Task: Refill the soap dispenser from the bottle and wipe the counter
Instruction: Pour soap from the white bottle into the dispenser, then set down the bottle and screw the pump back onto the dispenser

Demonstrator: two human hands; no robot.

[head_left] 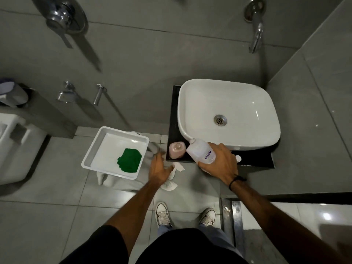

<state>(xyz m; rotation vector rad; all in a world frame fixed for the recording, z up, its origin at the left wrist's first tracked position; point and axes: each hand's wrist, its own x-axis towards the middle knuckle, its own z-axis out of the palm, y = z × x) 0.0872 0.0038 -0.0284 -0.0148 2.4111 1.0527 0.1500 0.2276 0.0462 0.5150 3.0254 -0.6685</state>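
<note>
Black counter [253,158] bearing basin [228,113], soap dispenser [177,149]

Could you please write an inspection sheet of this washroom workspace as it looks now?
Surface: black counter under the white basin.
Job's things: pink soap dispenser upright on the counter corner; refill bottle tilted toward it; green cloth in the white tray.
Clutter: white paper pieces near the counter edge.
Grips: right hand holds the bottle; left hand open, holding nothing.
Cables: nothing seen.
Surroundings: wall tap, grey tiles.
</note>
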